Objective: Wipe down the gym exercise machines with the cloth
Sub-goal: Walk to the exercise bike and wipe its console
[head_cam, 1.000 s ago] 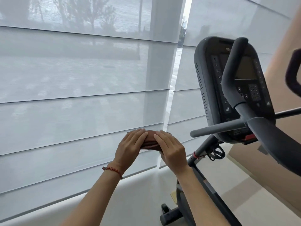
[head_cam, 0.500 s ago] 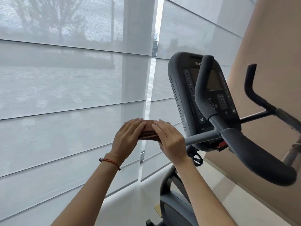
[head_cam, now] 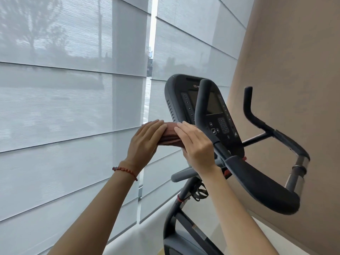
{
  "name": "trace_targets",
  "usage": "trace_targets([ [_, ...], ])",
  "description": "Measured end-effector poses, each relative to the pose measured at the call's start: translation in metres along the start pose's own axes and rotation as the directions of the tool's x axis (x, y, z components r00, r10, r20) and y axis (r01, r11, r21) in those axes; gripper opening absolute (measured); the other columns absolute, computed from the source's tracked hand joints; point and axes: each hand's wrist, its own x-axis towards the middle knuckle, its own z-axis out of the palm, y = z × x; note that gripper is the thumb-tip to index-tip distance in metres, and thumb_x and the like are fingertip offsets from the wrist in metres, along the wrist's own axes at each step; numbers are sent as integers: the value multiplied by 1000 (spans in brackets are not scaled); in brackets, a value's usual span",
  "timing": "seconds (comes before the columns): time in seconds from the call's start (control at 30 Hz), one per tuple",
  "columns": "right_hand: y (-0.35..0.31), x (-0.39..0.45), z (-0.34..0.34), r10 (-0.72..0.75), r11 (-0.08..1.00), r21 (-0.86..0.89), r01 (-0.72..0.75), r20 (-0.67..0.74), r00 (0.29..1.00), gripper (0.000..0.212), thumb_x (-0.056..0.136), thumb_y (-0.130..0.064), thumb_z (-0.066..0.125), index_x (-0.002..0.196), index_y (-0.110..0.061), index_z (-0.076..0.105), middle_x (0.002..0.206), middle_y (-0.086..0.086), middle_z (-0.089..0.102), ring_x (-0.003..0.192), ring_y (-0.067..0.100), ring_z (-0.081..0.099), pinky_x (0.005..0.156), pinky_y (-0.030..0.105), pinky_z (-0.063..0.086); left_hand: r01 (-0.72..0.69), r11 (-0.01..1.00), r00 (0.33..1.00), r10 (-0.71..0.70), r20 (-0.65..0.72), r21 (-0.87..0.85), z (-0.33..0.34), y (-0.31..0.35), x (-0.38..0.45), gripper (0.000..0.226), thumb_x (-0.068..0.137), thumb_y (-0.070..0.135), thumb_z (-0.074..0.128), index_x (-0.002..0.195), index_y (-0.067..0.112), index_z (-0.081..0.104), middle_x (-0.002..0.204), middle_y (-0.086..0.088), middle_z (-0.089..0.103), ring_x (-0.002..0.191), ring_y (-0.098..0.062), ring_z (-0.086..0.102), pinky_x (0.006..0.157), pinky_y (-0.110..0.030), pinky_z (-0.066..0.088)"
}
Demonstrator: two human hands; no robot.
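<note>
Hands raised: left hand (head_cam: 145,139) and right hand (head_cam: 196,144) pinching folded cloth (head_cam: 170,134).

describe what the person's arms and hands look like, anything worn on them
Both forearms are bare, with no sleeves in view. The left hand has a thin red beaded string bracelet around its wrist. The right hand wears nothing visible: no bracelet, watch or glove. No rings show on the fingers of either hand, and the nails look short and unpainted.
</note>
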Motion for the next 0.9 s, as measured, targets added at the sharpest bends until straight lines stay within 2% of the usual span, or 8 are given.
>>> trace_targets([
  [0.17,24,13,-14,-10,998,-66,10,0,1000,24,83,2,72,107,0,70,112,14,70,107,27,66,97,37,50,-26,999,998,25,-50,-19,17,4,28,29,88,-3,54,117,-2,55,116,-19,63,111,-31,56,97,-40,45],
  [0.27,39,19,-23,-22,994,-103,23,6,1000,26,84,-1,71,109,0,68,113,14,69,108,28,66,97,37,51,-51,998,996,49,-71,-23,27,8,45,25,97,5,44,115,-4,58,116,-19,64,110,-32,57,96,-40,46],
  [0.4,61,27,-31,-45,987,-152,49,31,999,27,82,0,73,109,-1,69,114,13,69,109,27,65,95,38,52,-58,998,995,55,-78,-37,40,13,64,37,102,16,35,113,-7,63,116,-19,64,109,-33,59,94,-41,48],
  [0.57,87,38,-41,-114,971,-210,116,19,993,21,86,1,65,106,-2,70,112,12,70,107,26,66,93,37,52,-104,994,985,98,-139,-39,61,16,84,25,95,5,47,118,-2,55,116,-19,63,109,-33,58,95,-40,47],
  [0.67,103,43,-41,-147,963,-227,148,20,989,22,83,2,68,105,-1,71,111,12,70,105,26,67,91,38,54,-115,993,981,109,-164,-29,72,15,96,29,88,2,56,118,-1,54,115,-19,64,107,-34,60,93,-42,49],
  [0.77,117,48,-40,-175,955,-238,177,31,984,21,83,1,68,104,-1,71,111,12,70,105,26,67,94,35,51,-123,992,976,117,-184,-22,82,13,104,30,89,2,55,119,1,51,115,-19,64,107,-34,60,92,-43,49],
  [0.9,129,53,-30,-186,952,-244,184,15,982,18,85,-1,67,102,-1,72,110,12,71,103,26,68,91,35,53,-136,990,970,127,-207,-27,97,4,112,32,88,-2,58,119,1,52,115,-19,64,109,-33,59,92,-44,49],
])
